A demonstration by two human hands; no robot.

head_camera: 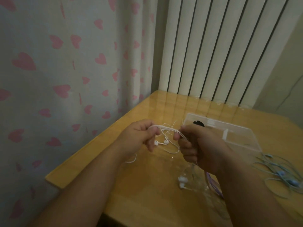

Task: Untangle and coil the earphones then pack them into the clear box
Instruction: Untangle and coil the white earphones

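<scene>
From the head camera, both forearms reach out over a yellow wooden table (147, 185). The left hand (141, 135) is curled round one end of a bundle of white earphones (166, 141), and the right hand (201, 148) grips the other end, thumb pressed on the strands. The cord is stretched between the two hands above the table, with loose loops sticking up from it. Two earbuds (156, 142) dangle just below the left hand, and a slack loop of cord hangs below them. One end of the cord trails under the left wrist.

The clear box (237, 136) stands on the table just behind the right hand, with a small black thing (198, 123) inside it; what this is cannot be told. A tangle of blue earphones (282, 176) lies on the table on the right, near the box. Below the right hand lies a clear plastic bag (191, 184) with white pieces in it, and a purple cord (213, 184) beside it. A curtain (65, 63) with pink hearts hangs on the left, and a white ribbed radiator (213, 46) stands behind the table.
</scene>
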